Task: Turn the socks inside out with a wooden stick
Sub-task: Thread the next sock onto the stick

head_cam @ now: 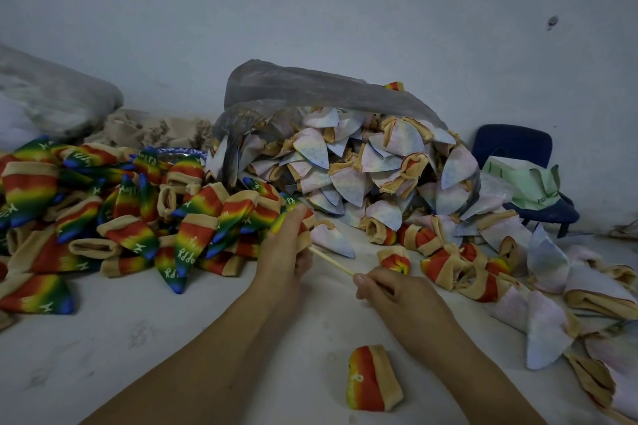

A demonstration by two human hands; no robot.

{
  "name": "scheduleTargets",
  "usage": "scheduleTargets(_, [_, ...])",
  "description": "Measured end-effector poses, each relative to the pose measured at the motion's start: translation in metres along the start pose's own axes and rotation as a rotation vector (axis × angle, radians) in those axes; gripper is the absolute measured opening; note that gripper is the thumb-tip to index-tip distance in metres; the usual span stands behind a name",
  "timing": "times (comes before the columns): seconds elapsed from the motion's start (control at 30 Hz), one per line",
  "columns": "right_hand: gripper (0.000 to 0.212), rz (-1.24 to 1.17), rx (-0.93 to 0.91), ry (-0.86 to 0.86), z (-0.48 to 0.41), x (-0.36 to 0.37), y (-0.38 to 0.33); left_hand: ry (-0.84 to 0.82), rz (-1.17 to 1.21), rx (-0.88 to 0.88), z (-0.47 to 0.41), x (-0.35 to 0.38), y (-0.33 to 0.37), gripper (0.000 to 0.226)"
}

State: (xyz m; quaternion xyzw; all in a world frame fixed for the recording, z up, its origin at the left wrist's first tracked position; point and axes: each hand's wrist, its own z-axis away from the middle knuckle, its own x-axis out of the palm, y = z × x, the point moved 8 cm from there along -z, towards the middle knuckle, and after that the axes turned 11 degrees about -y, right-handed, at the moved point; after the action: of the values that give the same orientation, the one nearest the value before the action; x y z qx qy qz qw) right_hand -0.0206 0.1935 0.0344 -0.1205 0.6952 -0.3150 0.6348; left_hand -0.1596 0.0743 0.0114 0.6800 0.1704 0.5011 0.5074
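My left hand (286,245) grips a rainbow sock (303,217) by its tan cuff, held up just in front of the pile. A thin wooden stick (332,262) runs from that cuff down to my right hand (390,293), which pinches its near end. The stick's far end is hidden inside the sock. A small rainbow sock (373,378) lies alone on the white surface between my forearms.
A heap of rainbow socks (121,214) covers the left. Pale inside-out socks (362,169) spill from a grey plastic bag (310,86) at centre and trail to the right. A blue chair (514,145) with a green bag (524,183) stands at the right wall.
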Motion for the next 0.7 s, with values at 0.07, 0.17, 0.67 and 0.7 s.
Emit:
scheduleTargets(0.07, [0.03,-0.026,0.0,-0.022,-0.001,0.004,-0.001,-0.003,0.029,-0.011,0.0,0.003,-0.003,0.044])
scheduleTargets(0.17, [0.031,-0.034,0.004,-0.021,-0.001,0.006,-0.004,0.033,-0.056,-0.025,0.002,0.003,-0.005,0.044])
scheduleTargets(0.67, [0.041,0.156,0.031,0.081,-0.003,0.006,-0.008,0.133,-0.048,0.049,0.011,-0.006,-0.006,0.042])
scheduleTargets(0.7, [0.042,0.154,0.038,0.086,-0.002,0.005,-0.006,0.128,-0.057,0.06,0.011,-0.005,-0.005,0.04])
